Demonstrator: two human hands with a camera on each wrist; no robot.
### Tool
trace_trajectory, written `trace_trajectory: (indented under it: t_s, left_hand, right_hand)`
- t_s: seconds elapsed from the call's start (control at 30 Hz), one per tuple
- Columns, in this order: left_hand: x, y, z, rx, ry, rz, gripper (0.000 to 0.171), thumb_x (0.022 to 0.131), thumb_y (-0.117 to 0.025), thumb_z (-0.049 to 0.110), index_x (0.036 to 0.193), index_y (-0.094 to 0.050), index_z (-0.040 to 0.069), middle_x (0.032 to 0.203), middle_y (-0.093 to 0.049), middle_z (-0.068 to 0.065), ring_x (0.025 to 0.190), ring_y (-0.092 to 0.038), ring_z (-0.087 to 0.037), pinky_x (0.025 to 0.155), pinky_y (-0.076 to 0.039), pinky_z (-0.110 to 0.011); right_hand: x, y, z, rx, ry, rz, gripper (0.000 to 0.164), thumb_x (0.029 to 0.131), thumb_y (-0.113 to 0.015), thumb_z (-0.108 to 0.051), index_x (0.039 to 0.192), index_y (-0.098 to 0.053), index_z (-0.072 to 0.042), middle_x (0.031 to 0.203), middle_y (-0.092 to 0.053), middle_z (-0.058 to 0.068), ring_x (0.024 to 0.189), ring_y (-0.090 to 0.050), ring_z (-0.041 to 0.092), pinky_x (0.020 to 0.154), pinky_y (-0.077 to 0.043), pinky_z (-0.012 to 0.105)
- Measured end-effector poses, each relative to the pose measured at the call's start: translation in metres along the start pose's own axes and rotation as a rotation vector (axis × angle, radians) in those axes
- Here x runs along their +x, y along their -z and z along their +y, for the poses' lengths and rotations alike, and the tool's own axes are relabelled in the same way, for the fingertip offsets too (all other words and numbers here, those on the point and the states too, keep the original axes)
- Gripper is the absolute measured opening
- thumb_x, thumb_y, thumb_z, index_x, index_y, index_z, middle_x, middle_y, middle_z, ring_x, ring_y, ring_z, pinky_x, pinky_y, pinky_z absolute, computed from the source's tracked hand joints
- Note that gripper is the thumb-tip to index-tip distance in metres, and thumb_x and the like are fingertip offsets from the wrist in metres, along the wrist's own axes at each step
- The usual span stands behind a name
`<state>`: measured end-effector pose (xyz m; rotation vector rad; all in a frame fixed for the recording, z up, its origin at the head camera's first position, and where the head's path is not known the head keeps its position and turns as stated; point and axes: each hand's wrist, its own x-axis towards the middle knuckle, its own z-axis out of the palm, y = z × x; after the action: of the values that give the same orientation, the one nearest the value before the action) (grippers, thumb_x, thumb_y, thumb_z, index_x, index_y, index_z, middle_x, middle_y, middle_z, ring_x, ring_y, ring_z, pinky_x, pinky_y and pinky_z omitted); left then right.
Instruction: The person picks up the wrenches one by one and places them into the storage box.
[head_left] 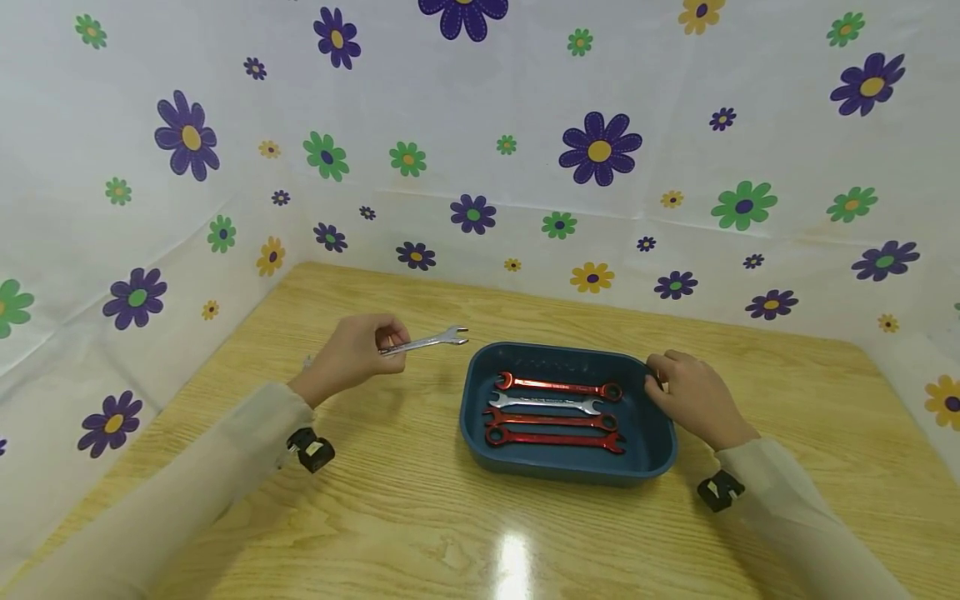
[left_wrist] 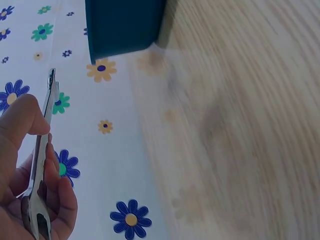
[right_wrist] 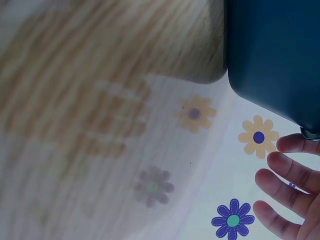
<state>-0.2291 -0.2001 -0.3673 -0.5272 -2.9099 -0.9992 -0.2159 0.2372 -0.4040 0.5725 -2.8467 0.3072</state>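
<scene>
My left hand [head_left: 367, 346] pinches a silver open-end wrench [head_left: 431, 340] above the wood table, left of a dark blue bin [head_left: 555, 475]. In the left wrist view, the thumb presses along the wrench's shaft [left_wrist: 39, 160], with curled fingers behind it. My right hand [head_left: 693, 396] grips the bin's right rim, thumb over the inner side and fingers outside. The right wrist view has those fingers [right_wrist: 287, 185] spread beside the wall. Inside the bin lie three red wrenches [head_left: 555, 438] and a silver double open-end wrench [head_left: 547, 403], roughly parallel.
Around the bin spreads the light wood table [head_left: 390, 500]. A white flower-print cloth [head_left: 510, 175] stands behind the table and along its sides. Each wrist wears a small black camera, the left one [head_left: 311, 450] and the right one [head_left: 722, 490].
</scene>
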Motion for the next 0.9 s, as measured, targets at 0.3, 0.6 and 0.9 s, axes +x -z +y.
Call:
trace_trajectory:
  t_s: [0.3, 0.6, 0.9]
  left_hand:
    - [0.008, -0.010, 0.025, -0.021, -0.042, -0.003, 0.013, 0.072, -0.067, 0.003, 0.084, -0.064, 0.008, 0.073, -0.061, -0.004, 0.064, -0.049, -0.014, 0.059, -0.042, -0.025]
    - [0.017, -0.022, 0.050, -0.064, -0.083, -0.028, 0.013, 0.072, -0.068, 0.003, 0.084, -0.064, 0.008, 0.072, -0.061, -0.004, 0.062, -0.049, -0.013, 0.058, -0.042, -0.025]
    - [0.022, -0.039, 0.076, -0.100, -0.155, -0.056, 0.012, 0.072, -0.069, 0.005, 0.082, -0.065, 0.010, 0.075, -0.061, -0.001, 0.066, -0.050, -0.012, 0.061, -0.043, -0.023]
  right_hand:
    - [0.000, 0.001, -0.001, 0.006, -0.005, -0.005, 0.009, 0.085, -0.057, -0.014, 0.080, -0.058, -0.007, 0.068, -0.050, 0.004, 0.057, -0.041, 0.015, 0.052, -0.032, 0.027]
    - [0.000, 0.000, 0.000, 0.003, -0.008, -0.010, 0.008, 0.085, -0.057, -0.014, 0.080, -0.058, -0.008, 0.068, -0.050, 0.004, 0.056, -0.040, 0.014, 0.052, -0.031, 0.026]
    - [0.001, 0.000, 0.000, 0.004, -0.012, 0.000, 0.009, 0.085, -0.056, -0.014, 0.078, -0.057, -0.009, 0.067, -0.049, 0.004, 0.056, -0.040, 0.014, 0.051, -0.031, 0.026]
